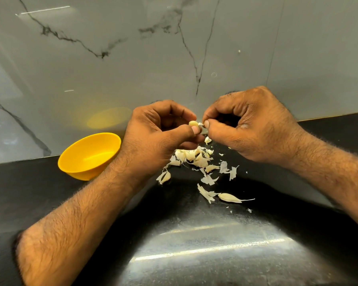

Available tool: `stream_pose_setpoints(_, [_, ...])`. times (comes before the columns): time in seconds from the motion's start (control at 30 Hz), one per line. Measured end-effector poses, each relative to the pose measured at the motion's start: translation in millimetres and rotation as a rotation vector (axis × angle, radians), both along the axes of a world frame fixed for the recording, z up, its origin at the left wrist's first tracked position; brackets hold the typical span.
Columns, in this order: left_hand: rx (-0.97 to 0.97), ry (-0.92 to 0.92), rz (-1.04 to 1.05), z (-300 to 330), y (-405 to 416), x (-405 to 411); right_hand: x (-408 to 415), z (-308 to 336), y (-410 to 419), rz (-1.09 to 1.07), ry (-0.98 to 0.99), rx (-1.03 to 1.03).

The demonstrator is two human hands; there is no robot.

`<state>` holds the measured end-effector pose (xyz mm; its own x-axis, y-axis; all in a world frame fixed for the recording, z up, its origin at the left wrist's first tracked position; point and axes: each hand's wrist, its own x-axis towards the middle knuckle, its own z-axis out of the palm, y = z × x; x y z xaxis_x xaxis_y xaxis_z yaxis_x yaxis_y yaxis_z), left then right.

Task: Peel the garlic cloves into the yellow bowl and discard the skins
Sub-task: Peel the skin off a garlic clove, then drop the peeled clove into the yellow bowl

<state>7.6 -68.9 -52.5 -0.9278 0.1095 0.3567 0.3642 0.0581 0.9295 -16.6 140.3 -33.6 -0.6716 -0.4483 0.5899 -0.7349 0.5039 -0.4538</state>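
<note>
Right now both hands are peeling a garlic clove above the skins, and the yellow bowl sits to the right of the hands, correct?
Not quite. The head view shows the yellow bowl left of the hands, beside the left hand. The rest holds: it and the right hand peel a garlic clove above the skins.

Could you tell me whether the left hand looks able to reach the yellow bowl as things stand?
Probably yes: the yellow bowl sits just beside the left hand, nothing between them, though that hand grips the garlic clove.
</note>
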Motion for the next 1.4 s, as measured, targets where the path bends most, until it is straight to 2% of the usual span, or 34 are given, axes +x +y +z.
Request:
stream_pose_setpoints(0.37, [0.086,-0.025,0.036,3.0,-3.9,-2.0,-0.3,2.4,3.4,-0.028,0.03,-0.015])
stream_pose_setpoints(0.43, [0.12,-0.028,0.047,3.8,-5.6,-4.1,-2.1,4.8,6.3,-0.057,-0.025,0.05])
stream_pose_setpoints(0.5, [0.141,-0.036,0.047,4.3,-8.0,-5.6,-6.9,5.5,7.1,-0.168,-0.132,0.221])
stream_pose_setpoints(0.57, [0.14,-0.043,0.047,4.4,-10.0,-6.4,-10.2,3.8,8.5,-0.259,-0.121,0.351])
stream_pose_setpoints(0.63, [0.135,-0.052,0.047,3.5,-10.8,-7.1,-10.6,4.2,9.8,-0.223,-0.101,0.3])
stream_pose_setpoints(0.73, [0.111,-0.06,0.039,1.4,-8.6,-6.2,-6.5,1.9,7.4,-0.024,-0.231,0.188])
stream_pose_setpoints(0.8, [0.075,-0.062,0.034,0.1,-6.7,-5.7,-4.8,-3.7,3.5,0.037,-0.195,0.068])
stream_pose_setpoints(0.93, [0.022,-0.044,0.025,-2.1,-5.4,-6.8,-6.4,-7.9,0.4,0.008,-0.121,-0.037])
stream_pose_setpoints(1.03, [0.057,-0.029,0.05,-1.5,-6.6,-8.3,-10.3,-6.1,4.6,-0.021,-0.165,-0.103])
stream_pose_setpoints(1.17, [-0.092,0.15,0.143,3.1,-15.4,-11.1,-14.8,-5.8,6.9,-0.104,-0.163,-0.127])
stream_pose_setpoints(1.3, [-0.275,0.35,0.221,15.8,-22.8,-4.8,-11.4,-6.3,5.1,-0.126,-0.23,0.012])
stream_pose_setpoints(1.4, [-0.381,0.368,0.237,31.6,-40.4,-1.7,-8.3,-6.7,0.6,-0.12,-0.287,-0.004])
